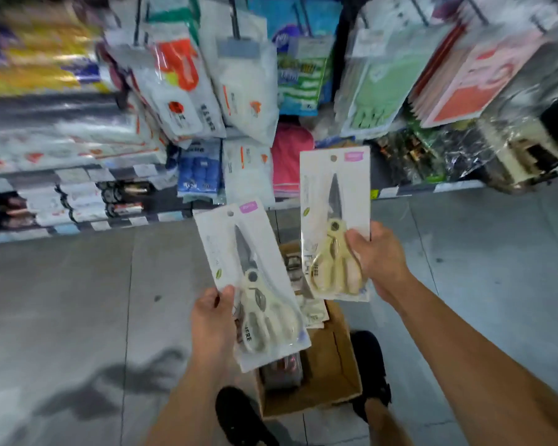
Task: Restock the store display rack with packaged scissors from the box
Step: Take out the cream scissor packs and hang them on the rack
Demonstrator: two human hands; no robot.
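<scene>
My left hand (214, 320) grips the left edge of a white card pack of cream-handled scissors (248, 278), blades pointing up and tilted left. My right hand (376, 257) holds a second pack of yellowish-handled scissors (334, 220) upright by its right edge, higher and closer to the rack. Below both packs an open cardboard box (329, 368) stands on the floor between my feet, with more scissor packs (313, 309) in it. The display rack (236, 91) rises straight ahead, hung with bagged goods.
Hooks carry white bags (245, 91), green gloves (380, 88) and pink-red packs (471, 82). Low shelves hold blue items (200, 169) and small boxes (78, 201). Grey tiled floor (78, 300) spreads to both sides. My dark shoes (239, 416) flank the box.
</scene>
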